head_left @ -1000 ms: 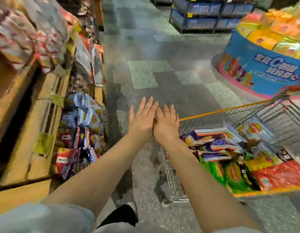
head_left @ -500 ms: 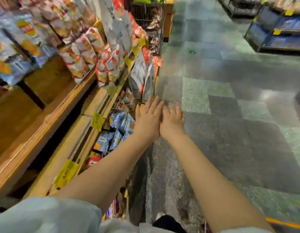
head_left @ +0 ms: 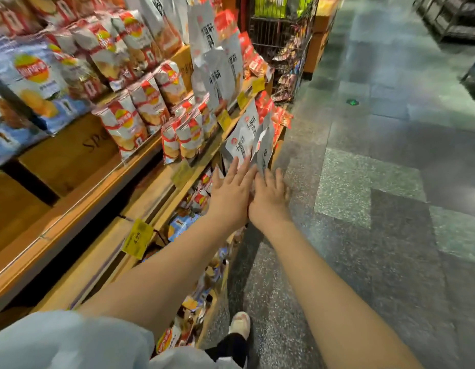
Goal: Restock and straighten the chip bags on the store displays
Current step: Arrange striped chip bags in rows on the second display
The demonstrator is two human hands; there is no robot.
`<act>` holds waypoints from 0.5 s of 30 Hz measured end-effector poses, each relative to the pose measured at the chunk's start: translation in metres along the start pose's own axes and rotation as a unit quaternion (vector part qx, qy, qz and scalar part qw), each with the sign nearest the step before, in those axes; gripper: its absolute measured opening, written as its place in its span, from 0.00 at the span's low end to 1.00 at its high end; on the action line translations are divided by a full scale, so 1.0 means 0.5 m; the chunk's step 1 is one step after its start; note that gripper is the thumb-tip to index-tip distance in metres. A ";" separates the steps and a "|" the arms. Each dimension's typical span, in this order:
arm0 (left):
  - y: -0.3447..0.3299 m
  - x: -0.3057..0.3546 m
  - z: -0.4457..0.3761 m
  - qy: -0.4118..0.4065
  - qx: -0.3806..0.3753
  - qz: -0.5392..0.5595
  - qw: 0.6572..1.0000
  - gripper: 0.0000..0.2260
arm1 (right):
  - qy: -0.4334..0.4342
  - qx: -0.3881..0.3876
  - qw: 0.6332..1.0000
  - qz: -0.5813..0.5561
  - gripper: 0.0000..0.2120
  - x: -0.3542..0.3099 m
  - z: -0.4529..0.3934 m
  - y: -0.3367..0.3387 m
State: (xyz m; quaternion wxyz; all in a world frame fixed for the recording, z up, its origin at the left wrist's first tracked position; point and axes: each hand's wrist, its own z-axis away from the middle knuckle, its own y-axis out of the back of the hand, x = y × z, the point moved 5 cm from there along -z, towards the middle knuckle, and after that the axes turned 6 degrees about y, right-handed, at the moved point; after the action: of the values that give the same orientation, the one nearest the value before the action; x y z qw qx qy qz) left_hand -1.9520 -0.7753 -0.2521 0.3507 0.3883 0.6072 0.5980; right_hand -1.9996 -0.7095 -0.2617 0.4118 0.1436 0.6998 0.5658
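Note:
Both arms reach forward side by side. My left hand (head_left: 231, 193) and my right hand (head_left: 269, 199) are flat with straight fingers and touch each other along the edges; neither holds anything. Their fingertips lie just below several white snack bags (head_left: 244, 137) with black lettering that hang at the end of the wooden shelves (head_left: 79, 182). Red and white chip bags (head_left: 124, 123) stand in rows on the middle shelf. Blue chip bags (head_left: 31, 83) fill the upper left. More small bags (head_left: 183, 225) sit in the bottom shelf under my left arm.
Yellow price tags (head_left: 136, 238) hang from the shelf edges. A wire rack (head_left: 281, 46) with snack packets stands at the aisle's far end. The grey tiled floor (head_left: 377, 182) stretches to the right. My shoe (head_left: 239, 323) is beside the shelf base.
The view has swung left from the cart of bags to the shelves. Both hands stayed flat and pressed together, and now lie close under the hanging white bags.

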 end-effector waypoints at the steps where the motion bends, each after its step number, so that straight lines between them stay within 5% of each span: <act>1: -0.005 -0.011 -0.035 0.011 0.000 -0.002 1.000 0.37 | 0.008 -0.003 1.000 0.003 0.27 0.000 -0.040 -0.001; 15: 0.021 -0.184 -0.357 0.215 0.003 0.001 0.977 0.37 | 0.191 -0.071 0.978 0.039 0.26 -0.102 -0.455 -0.009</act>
State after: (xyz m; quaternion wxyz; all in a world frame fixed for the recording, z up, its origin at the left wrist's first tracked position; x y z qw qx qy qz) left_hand -2.0686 -0.9383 -0.2383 0.2102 0.2517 0.6697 0.6663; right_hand -2.1349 -0.8980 -0.2402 0.2575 0.0306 0.7172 0.6468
